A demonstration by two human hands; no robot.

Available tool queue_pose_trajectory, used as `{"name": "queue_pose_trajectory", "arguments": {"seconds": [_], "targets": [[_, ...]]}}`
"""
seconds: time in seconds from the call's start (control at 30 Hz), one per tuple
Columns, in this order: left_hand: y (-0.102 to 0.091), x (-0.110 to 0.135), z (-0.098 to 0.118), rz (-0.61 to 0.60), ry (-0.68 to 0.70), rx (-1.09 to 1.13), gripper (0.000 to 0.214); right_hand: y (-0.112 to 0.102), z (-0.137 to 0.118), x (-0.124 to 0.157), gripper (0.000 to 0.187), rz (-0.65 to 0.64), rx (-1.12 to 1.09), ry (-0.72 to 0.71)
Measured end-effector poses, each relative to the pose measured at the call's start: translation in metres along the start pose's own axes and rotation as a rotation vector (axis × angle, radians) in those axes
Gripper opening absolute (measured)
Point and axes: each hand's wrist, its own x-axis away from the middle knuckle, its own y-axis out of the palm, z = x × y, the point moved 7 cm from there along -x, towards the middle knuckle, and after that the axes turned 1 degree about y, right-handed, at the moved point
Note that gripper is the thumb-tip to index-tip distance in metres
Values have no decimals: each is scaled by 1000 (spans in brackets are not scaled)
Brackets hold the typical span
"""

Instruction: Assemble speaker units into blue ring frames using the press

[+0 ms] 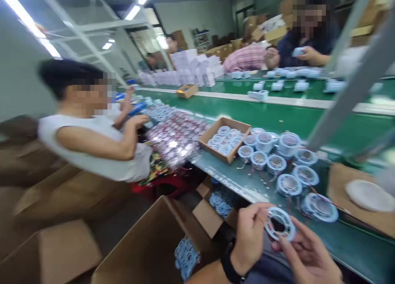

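Between both hands is a light-blue plastic ring (290,230) with an open centre, held just in front of the bench edge. My left hand (251,230), with a dark band at the wrist, pinches the ring's left rim. My right hand (311,251) grips it from the right, its thumb on the lower rim. Beyond them on the bench stand several round light-blue parts (290,185) with silvery discs on top and thin wires. A shallow cardboard tray (203,143) of similar blue rings lies farther left.
A large open carton (132,238) and a smaller carton (208,218) with blue rings stand below the bench. A grey post (342,78) slants across the right. A co-worker (92,140) sits at left; another person (308,41) works across the green conveyor (216,105).
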Motion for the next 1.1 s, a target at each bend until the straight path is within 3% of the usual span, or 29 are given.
{"name": "queue_pose_trajectory", "arguments": {"seconds": [0.1,0.2,0.3,0.37,0.47,0.57,0.7,0.9,1.1], "targets": [[2,-1,-7,-62,-10,11,51,6,-12,-1,42,55,-96,43],[8,5,-11,-158,-26,10,48,1,-18,-12,36,10,-194,57],[19,18,-16,-287,-120,135,63,-6,-22,-19,36,-37,-266,50],[21,22,-16,-304,-159,195,72,-9,-22,-21,38,-48,-294,65],[18,18,-8,-329,-119,118,79,-8,-22,-22,38,-79,-303,76],[15,10,-1,-413,-69,-39,68,-7,-20,-21,39,-117,-302,85],[6,0,-2,-347,-28,-142,49,-5,-15,-17,40,-167,-282,99],[9,-3,-11,-349,-49,-121,51,-2,-11,-14,44,-195,-399,86],[8,-3,-6,-317,-32,-158,52,-1,-11,-13,43,-217,-462,125]]}}
